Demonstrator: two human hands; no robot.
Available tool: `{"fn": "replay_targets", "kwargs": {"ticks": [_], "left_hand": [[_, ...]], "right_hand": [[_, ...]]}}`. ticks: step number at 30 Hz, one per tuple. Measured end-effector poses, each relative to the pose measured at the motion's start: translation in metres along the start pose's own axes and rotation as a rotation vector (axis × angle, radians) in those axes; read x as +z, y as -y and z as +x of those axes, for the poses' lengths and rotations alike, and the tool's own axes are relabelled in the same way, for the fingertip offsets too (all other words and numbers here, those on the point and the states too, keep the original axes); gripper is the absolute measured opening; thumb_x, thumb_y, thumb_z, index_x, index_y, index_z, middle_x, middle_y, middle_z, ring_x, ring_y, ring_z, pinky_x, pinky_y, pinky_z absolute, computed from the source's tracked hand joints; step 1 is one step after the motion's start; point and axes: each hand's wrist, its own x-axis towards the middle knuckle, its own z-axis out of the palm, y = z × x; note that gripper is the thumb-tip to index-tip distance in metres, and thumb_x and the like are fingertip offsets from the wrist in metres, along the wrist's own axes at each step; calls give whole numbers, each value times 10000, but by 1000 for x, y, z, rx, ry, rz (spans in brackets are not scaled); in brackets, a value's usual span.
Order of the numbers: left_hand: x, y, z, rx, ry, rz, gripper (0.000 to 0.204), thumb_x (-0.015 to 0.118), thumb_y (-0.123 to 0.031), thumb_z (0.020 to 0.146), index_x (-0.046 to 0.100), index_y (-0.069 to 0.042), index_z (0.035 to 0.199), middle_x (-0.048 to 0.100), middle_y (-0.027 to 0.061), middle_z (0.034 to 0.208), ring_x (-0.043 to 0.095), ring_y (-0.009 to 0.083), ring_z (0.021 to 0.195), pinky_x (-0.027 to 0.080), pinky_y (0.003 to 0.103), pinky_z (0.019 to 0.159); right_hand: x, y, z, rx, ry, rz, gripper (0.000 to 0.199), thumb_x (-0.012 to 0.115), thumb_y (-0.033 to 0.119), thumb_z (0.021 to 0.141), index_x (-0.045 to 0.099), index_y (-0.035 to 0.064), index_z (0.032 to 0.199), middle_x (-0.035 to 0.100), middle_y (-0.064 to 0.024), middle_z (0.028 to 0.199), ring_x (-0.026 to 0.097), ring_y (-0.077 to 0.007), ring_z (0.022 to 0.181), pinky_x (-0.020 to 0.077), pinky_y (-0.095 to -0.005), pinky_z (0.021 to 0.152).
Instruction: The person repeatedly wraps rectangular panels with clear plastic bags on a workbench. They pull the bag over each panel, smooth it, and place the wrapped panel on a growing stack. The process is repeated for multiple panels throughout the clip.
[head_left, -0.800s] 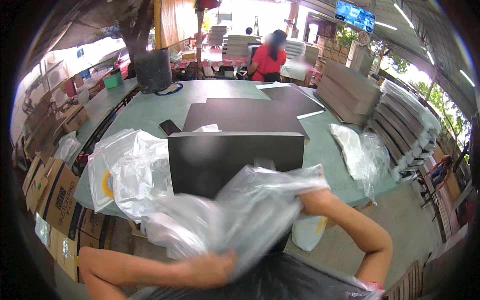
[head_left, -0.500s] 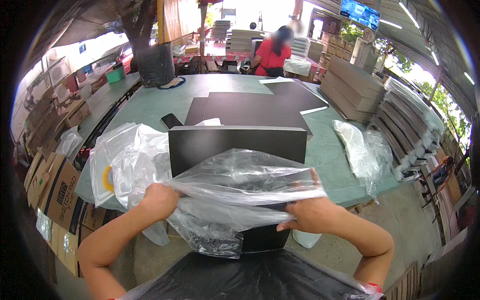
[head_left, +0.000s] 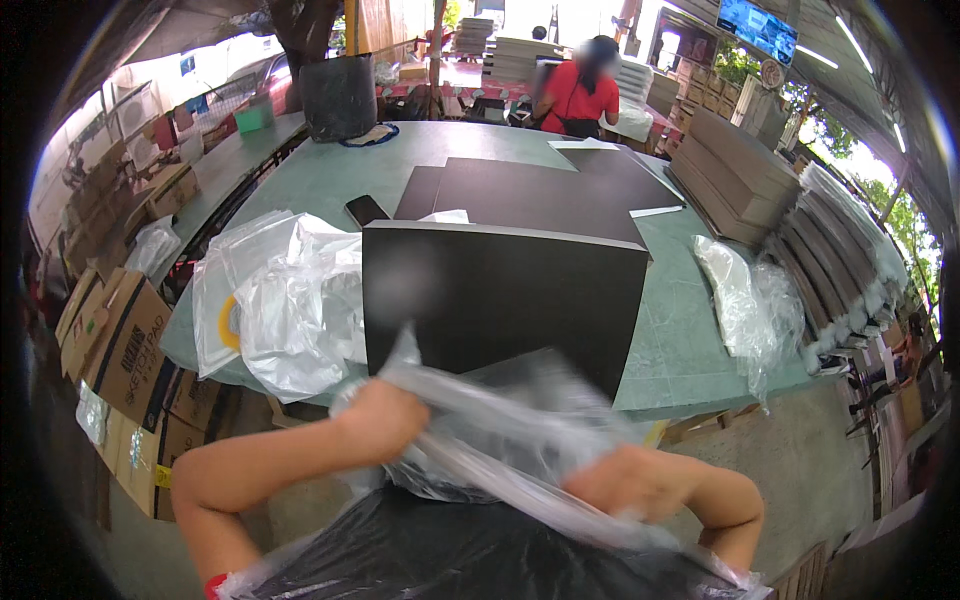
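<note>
A thick black rectangular board or stack of sheets [head_left: 505, 290] stands propped at the near table edge, its broad face toward me and its lower part behind the film. A clear plastic bag [head_left: 520, 410] is bunched across that lower part, close to my body. My left hand [head_left: 385, 420] is closed in a fist on the bag's left side. On the other side, my right hand [head_left: 625, 480] grips the bag's edge, smeared by motion. How far the bag reaches around the board is hidden.
Loose clear plastic bags [head_left: 295, 310] and a yellow tape roll [head_left: 230, 322] lie left on the green table [head_left: 665, 340]. Behind stand black sheets [head_left: 540, 195] and a phone [head_left: 367, 210]. Crumpled plastic [head_left: 735, 295] and grey board stacks [head_left: 735, 185] are right. A person in red [head_left: 582, 95] sits beyond.
Both hands have drawn the plastic bag down toward my body, uncovering more of the black board's face. My view has shifted slightly, and the person in red has turned.
</note>
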Motion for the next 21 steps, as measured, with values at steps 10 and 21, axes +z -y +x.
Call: {"fn": "replay_targets", "kwargs": {"ticks": [10, 21], "left_hand": [[8, -64, -32, 678, -109, -133, 300, 464, -143, 700, 528, 30, 936, 564, 212, 875, 574, 316, 661, 475, 375, 586], [63, -10, -12, -19, -195, 220, 144, 536, -163, 717, 621, -124, 826, 626, 46, 789, 606, 178, 704, 468, 301, 536]], "right_hand": [[-53, -31, -80, 1373, 182, -1286, 441, 532, 261, 699, 470, 76, 1095, 479, -139, 1103, 438, -234, 1044, 307, -409, 887], [-33, -45, -60, 1097, 168, -1317, 324, 477, 169, 753, 515, 150, 1075, 486, -83, 1139, 416, -199, 1090, 267, -414, 944]]}}
